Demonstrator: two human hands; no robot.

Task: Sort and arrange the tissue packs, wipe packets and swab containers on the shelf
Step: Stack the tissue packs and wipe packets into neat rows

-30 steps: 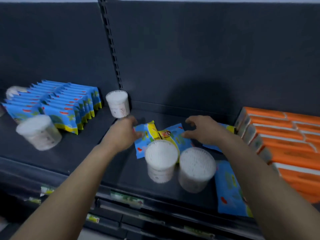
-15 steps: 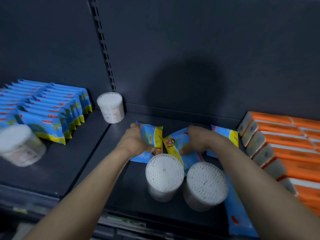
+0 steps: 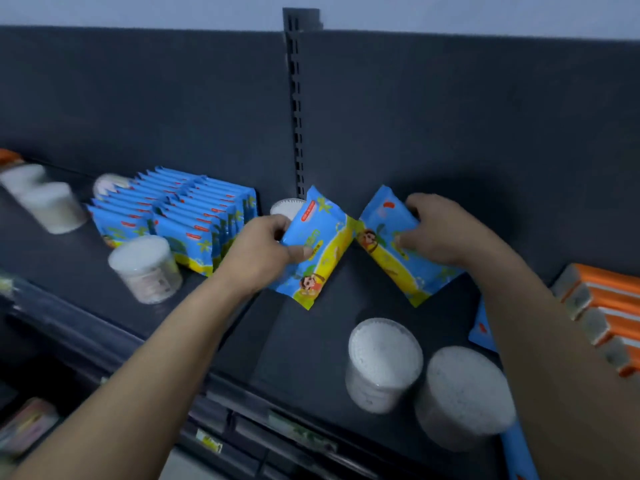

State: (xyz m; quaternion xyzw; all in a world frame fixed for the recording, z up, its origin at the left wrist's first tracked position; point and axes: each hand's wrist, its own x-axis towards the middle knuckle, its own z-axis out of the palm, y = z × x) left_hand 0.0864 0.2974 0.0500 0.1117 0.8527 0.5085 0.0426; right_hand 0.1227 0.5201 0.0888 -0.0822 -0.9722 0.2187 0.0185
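Blue wipe packets [image 3: 318,244] now lifted off shelf [image 3: 304,348], gripped in both hands [image 3: 258,252]

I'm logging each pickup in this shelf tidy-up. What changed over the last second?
Both hands reached the loose packets lying mid-shelf and took hold. The left hand now grips one wipe packet and the right hand a second wipe packet, both raised and tilted. The front swab containers, the row of blue packets and the orange tissue packs stayed put.
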